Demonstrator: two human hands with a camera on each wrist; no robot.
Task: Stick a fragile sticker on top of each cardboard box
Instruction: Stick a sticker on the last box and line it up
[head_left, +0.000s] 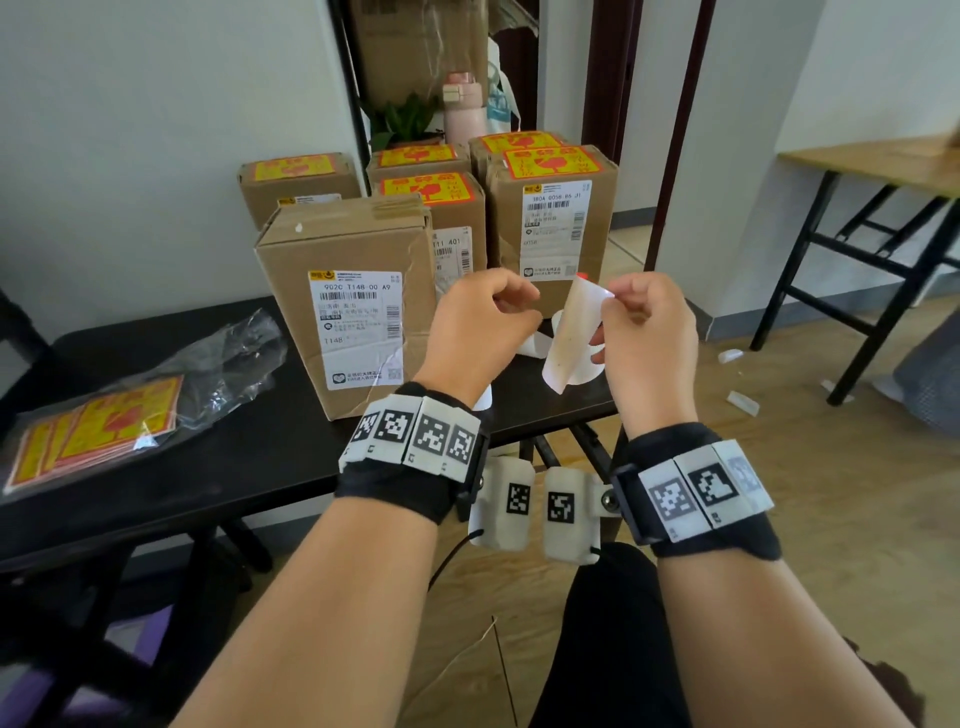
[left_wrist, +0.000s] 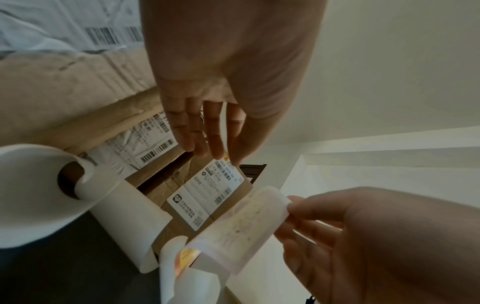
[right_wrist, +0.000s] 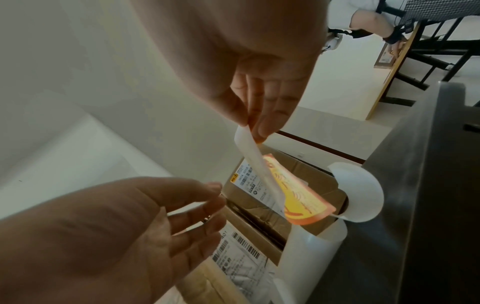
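My right hand (head_left: 615, 306) pinches the top corner of a fragile sticker (head_left: 569, 332), which hangs down with its white backing towards me. The right wrist view shows the sticker's yellow and red face (right_wrist: 301, 197) below the pinching right hand (right_wrist: 252, 125). My left hand (head_left: 511, 309) hovers just left of it, fingers relaxed and holding nothing; the left hand (left_wrist: 207, 142) also looks bare in its own wrist view. A tall cardboard box (head_left: 353, 291) with a bare top stands at the front. Several boxes behind it, such as the right box (head_left: 556, 208), carry stickers on top.
A plastic bag of spare stickers (head_left: 98, 431) lies on the black table (head_left: 234, 467) at the left. Curled white backing papers (head_left: 537, 340) lie by the boxes under my hands. A wooden table (head_left: 883, 161) stands to the right, with paper scraps on the floor.
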